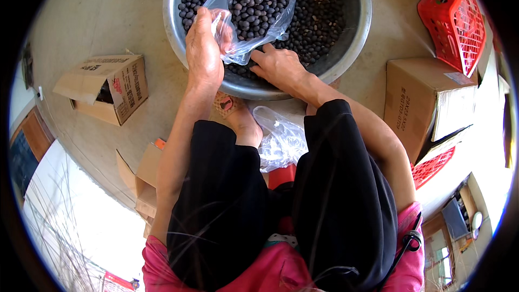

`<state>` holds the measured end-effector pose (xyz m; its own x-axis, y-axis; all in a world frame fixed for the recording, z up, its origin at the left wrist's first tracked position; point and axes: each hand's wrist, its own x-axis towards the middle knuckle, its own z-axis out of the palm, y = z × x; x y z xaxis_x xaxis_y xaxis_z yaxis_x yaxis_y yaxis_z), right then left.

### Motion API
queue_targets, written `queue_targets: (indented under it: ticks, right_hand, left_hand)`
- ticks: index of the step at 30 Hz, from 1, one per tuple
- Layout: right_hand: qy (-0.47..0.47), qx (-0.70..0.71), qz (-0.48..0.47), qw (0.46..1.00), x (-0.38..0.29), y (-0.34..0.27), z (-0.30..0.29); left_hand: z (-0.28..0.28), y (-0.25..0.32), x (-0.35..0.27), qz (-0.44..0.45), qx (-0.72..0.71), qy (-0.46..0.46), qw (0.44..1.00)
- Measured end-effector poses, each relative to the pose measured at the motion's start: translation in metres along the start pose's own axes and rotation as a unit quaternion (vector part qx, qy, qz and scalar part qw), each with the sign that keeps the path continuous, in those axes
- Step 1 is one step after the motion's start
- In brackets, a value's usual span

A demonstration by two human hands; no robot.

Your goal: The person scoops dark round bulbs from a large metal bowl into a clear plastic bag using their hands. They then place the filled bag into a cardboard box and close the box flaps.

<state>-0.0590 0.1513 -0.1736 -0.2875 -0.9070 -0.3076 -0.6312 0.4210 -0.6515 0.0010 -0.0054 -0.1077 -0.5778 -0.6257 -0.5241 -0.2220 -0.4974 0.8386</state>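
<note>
A wide metal basin [349, 54] on the floor before me holds many dark, oval, hard-shelled seeds [312, 28], which look like lotus seeds. A clear plastic bag [279, 32] rests in the basin with its mouth spread, and similar seeds [255, 4] show within its rim. My left hand [206, 40] grips the near left edge of the bag, the film bunched between thumb and fingers. Just right of it, my right hand [279, 65] reaches over the basin's near rim. Its fingertips are down at the seeds beside the bag's lower edge, and what they hold is hidden.
Clear plastic bags [279, 138] lie between my feet. At left stand an opened cardboard box [121, 89] and another open carton [148, 170]. To the right are a large cardboard box [417, 101] and a red plastic basket [450, 24].
</note>
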Motion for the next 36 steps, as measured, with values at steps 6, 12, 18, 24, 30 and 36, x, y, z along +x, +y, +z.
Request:
queue_targets:
  ticks: [6,12,18,24,30,36]
  right_hand:
    - [0.029,0.057,0.02,0.998,0.008,0.011,0.004]
    - [0.046,0.253,0.101,0.961,0.011,0.026,-0.003]
    - [0.006,0.577,0.223,0.786,-0.004,0.027,-0.065]
    - [0.078,0.597,0.124,0.789,0.03,-0.002,-0.106]
    - [0.042,0.597,0.073,0.798,0.086,-0.006,-0.097]
    - [0.231,0.26,0.023,0.937,0.083,-0.007,-0.076]
  left_hand:
    - [0.0,0.0,0.0,-0.003,0.003,-0.005,1.0]
    - [-0.003,0.0,0.0,-0.003,0.002,-0.005,1.0]
    - [-0.002,-0.001,0.0,-0.005,0.01,-0.003,1.0]
    - [-0.006,-0.002,-0.003,-0.009,0.018,-0.001,1.0]
    - [-0.001,0.0,-0.004,-0.007,0.023,-0.004,1.0]
    - [-0.008,-0.002,0.0,0.016,0.033,-0.008,0.999]
